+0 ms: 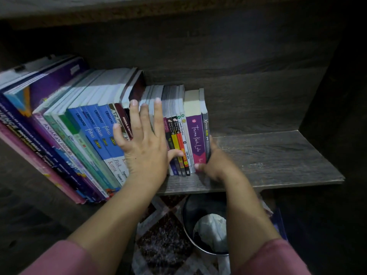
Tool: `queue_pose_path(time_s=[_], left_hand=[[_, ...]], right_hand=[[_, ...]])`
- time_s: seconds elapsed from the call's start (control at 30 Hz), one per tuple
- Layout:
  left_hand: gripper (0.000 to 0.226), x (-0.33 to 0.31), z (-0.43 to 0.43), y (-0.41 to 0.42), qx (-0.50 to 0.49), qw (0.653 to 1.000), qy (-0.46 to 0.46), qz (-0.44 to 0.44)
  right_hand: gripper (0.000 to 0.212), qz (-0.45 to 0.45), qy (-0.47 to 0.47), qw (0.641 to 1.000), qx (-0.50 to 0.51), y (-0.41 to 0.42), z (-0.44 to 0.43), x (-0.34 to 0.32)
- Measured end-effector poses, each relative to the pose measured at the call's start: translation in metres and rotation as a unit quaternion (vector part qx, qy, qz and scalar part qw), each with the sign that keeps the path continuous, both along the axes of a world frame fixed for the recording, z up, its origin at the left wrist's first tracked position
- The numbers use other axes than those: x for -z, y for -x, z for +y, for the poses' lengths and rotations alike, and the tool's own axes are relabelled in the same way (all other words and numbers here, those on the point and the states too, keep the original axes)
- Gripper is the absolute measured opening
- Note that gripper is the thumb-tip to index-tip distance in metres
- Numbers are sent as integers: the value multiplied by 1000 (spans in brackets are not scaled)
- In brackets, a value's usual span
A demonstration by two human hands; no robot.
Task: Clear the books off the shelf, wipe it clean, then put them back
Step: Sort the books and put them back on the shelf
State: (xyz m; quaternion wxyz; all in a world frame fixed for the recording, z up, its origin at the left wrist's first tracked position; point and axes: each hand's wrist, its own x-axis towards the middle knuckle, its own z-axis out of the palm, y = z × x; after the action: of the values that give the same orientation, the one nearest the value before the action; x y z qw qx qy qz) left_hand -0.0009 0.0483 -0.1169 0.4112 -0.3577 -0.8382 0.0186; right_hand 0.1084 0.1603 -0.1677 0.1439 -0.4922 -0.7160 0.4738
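While the books [95, 132] stand in a row at the left of the shelf [278, 155] | left hand [145, 149] spread flat on spines | right hand [216, 165] curled round the end book [205, 132] | I'd squeeze 1 small batch between both hands, keeping it upright.

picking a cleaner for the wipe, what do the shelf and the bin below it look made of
Shelf: likely laminated board, matte grey-brown, with streaky wood grain; solid wood is possible. Bin: dark with a glinting rim, metal or glossy plastic.
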Motion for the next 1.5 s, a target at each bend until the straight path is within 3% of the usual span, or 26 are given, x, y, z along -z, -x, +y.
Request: queue_pose_path(time_s=[0.17,0.3,0.37,0.47,0.57,0.73,0.97,1.13,1.3,1.4,1.5], left_hand=[[131,5,7,3,-11,1000,4,25],[130,22,-4,12,79,997,-21,9],[123,35,-16,19,142,986,-83,-19],[112,39,-30,37,163,972,-170,-21],[106,23,-29,54,175,963,-205,-27],[98,29,-15,68,218,951,-218,14],[96,28,-32,59,277,934,-225,-14],[96,13,-61,92,251,928,-274,16],[99,12,-62,117,267,921,-282,25],[100,12,-63,116,265,927,-264,20],[97,7,-75,119,266,929,-258,26]], right_hand=[[94,-33,-18,999,10,3,3,9],[96,3,-2,1000,-9,3,5,4],[113,49,-16,999,-10,6,6,-2],[142,114,-46,992,9,11,3,-8],[149,157,-57,985,34,15,-10,1],[143,191,-66,976,86,22,-20,22],[140,253,-59,962,83,25,-32,9],[137,261,-179,944,89,31,-40,-25],[143,217,-211,947,108,40,-47,-32],[135,211,-218,943,136,46,-53,-34],[114,181,-353,906,148,56,-69,-47]])
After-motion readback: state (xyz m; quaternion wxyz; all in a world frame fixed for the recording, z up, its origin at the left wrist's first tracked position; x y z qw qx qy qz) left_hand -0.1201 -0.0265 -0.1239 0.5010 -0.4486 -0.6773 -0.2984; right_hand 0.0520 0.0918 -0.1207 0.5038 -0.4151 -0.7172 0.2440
